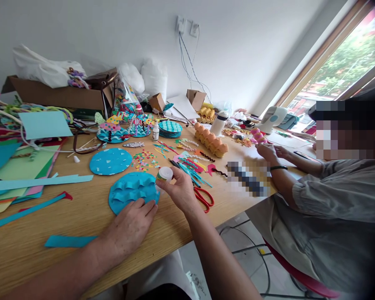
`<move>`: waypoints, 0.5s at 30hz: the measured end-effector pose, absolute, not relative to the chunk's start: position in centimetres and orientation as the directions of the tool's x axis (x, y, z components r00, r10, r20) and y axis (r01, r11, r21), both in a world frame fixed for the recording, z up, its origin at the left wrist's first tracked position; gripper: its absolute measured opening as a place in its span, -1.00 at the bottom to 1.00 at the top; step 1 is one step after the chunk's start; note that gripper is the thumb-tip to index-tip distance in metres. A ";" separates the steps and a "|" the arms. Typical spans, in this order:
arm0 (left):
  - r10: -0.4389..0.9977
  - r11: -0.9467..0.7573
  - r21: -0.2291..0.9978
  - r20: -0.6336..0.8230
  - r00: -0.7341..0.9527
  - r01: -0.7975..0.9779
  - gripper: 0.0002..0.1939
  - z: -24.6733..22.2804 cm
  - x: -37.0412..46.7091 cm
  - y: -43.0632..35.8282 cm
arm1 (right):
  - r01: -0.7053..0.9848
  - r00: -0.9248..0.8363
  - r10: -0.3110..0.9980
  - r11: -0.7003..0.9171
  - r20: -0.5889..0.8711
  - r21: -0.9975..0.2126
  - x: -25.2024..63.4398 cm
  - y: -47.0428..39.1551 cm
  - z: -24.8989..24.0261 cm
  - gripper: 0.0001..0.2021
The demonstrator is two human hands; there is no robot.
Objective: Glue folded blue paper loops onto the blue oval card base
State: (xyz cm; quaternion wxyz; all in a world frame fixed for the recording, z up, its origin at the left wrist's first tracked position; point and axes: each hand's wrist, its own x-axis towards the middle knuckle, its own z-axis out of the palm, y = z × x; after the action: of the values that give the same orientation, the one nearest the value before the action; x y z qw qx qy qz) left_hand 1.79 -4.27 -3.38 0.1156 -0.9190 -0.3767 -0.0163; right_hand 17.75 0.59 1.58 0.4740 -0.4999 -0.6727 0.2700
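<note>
My left hand (129, 225) lies with its fingers stretched flat on the near right edge of a blue disc (115, 204). Two rows of wavy blue paper strips (137, 183) stand up from this disc. In my right hand (181, 189) is a tipped white glue bottle (165, 173), its round base facing up and its label partly covered by my fingers. It hangs over the disc's right edge; its tip is hidden. Another blue disc (111, 161) with pale flecks lies just behind. A loose blue paper strip (69, 241) rests beside my left forearm.
Red-handled scissors (206, 200) lie right of my right wrist. Coloured paper sheets (12, 166) cover the left side. Behind are paper scraps (144, 161), a small bottle (155, 131), stacked blue discs (170, 129) and an egg carton (211, 141). Another person (331, 200) works at the right.
</note>
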 end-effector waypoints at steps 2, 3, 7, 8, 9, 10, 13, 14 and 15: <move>0.694 -0.685 -0.198 0.112 0.711 0.701 -0.60 -3.3 1.9 -4.2 | 0.422 -0.042 0.930 0.348 0.365 -0.837 17.7 0.6 1.6 -0.85; 0.699 -0.683 -0.195 0.105 0.708 0.704 -0.60 -3.3 1.9 -4.2 | 0.428 -0.051 0.930 0.349 0.363 -0.834 17.7 0.6 1.6 -0.85; 0.707 -0.685 -0.185 0.065 0.704 0.705 -0.61 -2.9 2.0 -4.2 | 0.415 -0.075 0.930 0.358 0.361 -0.837 17.8 0.5 1.5 -0.85; 0.707 -0.686 -0.186 0.060 0.704 0.704 -0.61 -2.9 2.0 -4.2 | 0.409 -0.061 0.929 0.356 0.364 -0.840 17.8 0.5 1.5 -0.86; 0.706 -0.687 -0.185 0.059 0.706 0.702 -0.60 -2.9 2.0 -4.3 | 0.407 -0.050 0.930 0.351 0.363 -0.843 17.8 0.5 1.5 -0.86; 0.704 -0.688 -0.184 0.062 0.707 0.701 -0.60 -2.9 2.0 -4.3 | 0.410 -0.046 0.932 0.345 0.359 -0.844 17.8 0.5 1.5 -0.86; 0.703 -0.687 -0.179 0.083 0.706 0.704 -0.59 -3.1 1.9 -4.3 | 0.415 -0.068 0.937 0.339 0.343 -0.844 17.9 0.6 1.6 -0.86; 0.701 -0.687 -0.179 0.090 0.707 0.704 -0.59 -3.2 1.9 -4.3 | 0.411 -0.069 0.938 0.337 0.340 -0.847 17.9 0.5 1.7 -0.86; 0.700 -0.687 -0.180 0.097 0.707 0.704 -0.60 -3.3 1.9 -4.3 | 0.410 -0.060 0.939 0.333 0.339 -0.849 17.9 0.5 1.7 -0.86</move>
State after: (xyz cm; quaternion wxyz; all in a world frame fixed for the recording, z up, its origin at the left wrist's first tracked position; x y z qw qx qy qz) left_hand 1.88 -4.30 -3.32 0.1024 -0.9183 -0.3824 -0.0104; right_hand 17.86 0.52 1.69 0.4659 -0.5027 -0.6705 0.2839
